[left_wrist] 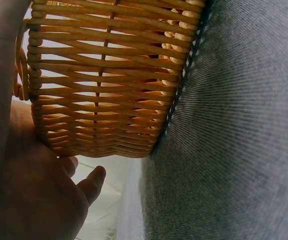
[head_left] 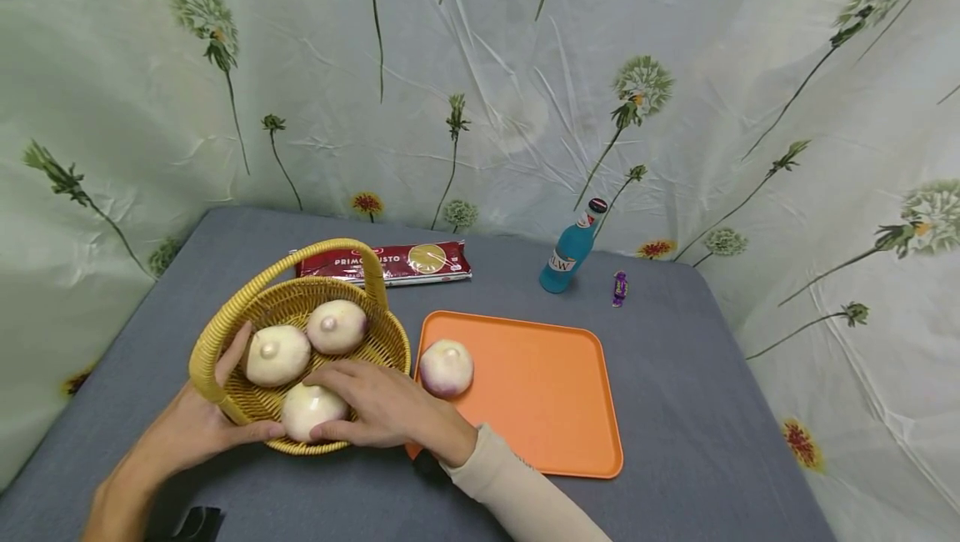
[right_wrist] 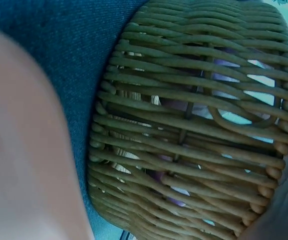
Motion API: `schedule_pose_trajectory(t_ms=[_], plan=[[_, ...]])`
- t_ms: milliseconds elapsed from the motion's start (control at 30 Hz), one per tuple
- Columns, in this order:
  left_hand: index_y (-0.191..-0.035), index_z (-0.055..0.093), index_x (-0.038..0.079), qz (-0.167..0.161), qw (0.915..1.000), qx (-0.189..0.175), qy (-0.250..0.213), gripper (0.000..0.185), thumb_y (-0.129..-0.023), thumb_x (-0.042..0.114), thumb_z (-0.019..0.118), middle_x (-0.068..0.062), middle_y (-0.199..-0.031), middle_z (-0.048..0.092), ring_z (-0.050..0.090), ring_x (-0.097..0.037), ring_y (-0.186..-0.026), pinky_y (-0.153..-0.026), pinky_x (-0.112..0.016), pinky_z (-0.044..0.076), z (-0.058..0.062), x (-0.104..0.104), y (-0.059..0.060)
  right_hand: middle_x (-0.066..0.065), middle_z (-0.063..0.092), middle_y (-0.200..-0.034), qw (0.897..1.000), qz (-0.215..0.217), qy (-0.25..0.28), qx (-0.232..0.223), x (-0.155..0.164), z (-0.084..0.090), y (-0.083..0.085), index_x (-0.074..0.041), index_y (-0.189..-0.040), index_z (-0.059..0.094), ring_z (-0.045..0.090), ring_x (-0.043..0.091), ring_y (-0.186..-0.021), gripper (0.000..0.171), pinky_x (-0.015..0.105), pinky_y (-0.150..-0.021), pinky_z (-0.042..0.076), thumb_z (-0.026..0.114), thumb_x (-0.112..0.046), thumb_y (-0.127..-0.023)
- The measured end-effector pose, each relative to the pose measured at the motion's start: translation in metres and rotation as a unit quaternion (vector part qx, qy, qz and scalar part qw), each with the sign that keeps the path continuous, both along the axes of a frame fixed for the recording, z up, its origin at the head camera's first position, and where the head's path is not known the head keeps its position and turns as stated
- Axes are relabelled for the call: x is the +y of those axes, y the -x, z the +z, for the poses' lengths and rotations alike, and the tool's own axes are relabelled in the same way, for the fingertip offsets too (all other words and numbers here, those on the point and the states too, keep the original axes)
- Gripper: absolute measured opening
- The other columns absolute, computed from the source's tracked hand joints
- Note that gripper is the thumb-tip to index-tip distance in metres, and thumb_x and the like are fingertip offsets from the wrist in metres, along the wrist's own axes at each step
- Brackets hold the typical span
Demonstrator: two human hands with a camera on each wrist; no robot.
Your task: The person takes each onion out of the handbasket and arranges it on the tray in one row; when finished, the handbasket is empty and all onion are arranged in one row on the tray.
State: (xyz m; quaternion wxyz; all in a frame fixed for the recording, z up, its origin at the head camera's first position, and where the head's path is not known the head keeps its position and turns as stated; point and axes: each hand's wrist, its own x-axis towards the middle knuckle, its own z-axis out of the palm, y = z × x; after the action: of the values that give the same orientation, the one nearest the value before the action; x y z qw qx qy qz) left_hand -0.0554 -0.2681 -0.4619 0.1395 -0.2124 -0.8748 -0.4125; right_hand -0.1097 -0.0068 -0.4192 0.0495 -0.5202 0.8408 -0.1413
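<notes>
Under the right hand (head_left: pixel 386 413), at the near rim of the wicker basket (head_left: pixel 390 342), lies a pale turnip (head_left: pixel 309 410); the fingers curl over its top and far side, thumb against its near side, so the hand is grasping it. To that hand's left, the left hand (head_left: pixel 197 421) clasps the basket's near-left wall, fingers inside the rim near the handle's base and thumb along the outside; the left wrist view shows the palm against the weave.

Just beyond the right hand's fingertips, 2 more turnips sit side by side in the basket, touching each other. All 3 are round, creamy white, each with a small nub on top. A 4th turnip (head_left: pixel 446 368), white with a purple underside, rests just to the right of the hand on the near-left corner of the orange tray (head_left: pixel 540 409).

The basket is yellow woven cane with an arched handle, standing on the grey tablecloth (head_left: pixel 697 409).
</notes>
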Motion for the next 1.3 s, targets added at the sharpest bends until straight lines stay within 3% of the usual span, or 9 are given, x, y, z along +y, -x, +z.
schedule_pose_trajectory(t_ms=[433,1033,1300], plan=[[-0.159,0.011,-0.002,-0.009,0.9999,0.012,-0.002,0.146,-0.045,0.016,0.101,-0.04,-0.15,0.026,0.021,0.01,-0.138,-0.106,-0.002,0.014,0.001,0.0,0.001,-0.005,0.056,-0.14,0.998,0.021,0.044,-0.039,0.004,0.001,0.004,-0.017,-0.142,0.052,0.048,0.003,-0.13,0.054,0.012,-0.109,0.032,0.063,-0.046,-0.097],[-0.16,0.01,0.0,-0.007,1.0,-0.001,0.0,0.146,-0.046,0.015,0.1,-0.043,-0.151,0.022,0.016,0.013,-0.138,-0.105,-0.001,0.011,-0.001,0.0,-0.001,-0.004,0.055,-0.143,0.994,0.018,0.105,-0.014,0.014,0.008,0.004,-0.016,-0.141,0.052,0.044,0.004,-0.136,0.056,0.013,-0.114,0.025,0.068,-0.042,-0.095],[-0.16,0.011,0.001,0.0,1.0,0.001,0.005,0.146,-0.046,0.018,0.101,-0.042,-0.152,0.021,0.015,0.013,-0.138,-0.105,-0.001,0.01,-0.002,-0.001,0.0,-0.003,0.056,-0.143,0.99,0.002,0.139,-0.013,0.021,0.011,0.002,-0.015,-0.14,0.055,0.045,0.006,-0.137,0.057,0.016,-0.114,0.028,0.072,-0.039,-0.092]])
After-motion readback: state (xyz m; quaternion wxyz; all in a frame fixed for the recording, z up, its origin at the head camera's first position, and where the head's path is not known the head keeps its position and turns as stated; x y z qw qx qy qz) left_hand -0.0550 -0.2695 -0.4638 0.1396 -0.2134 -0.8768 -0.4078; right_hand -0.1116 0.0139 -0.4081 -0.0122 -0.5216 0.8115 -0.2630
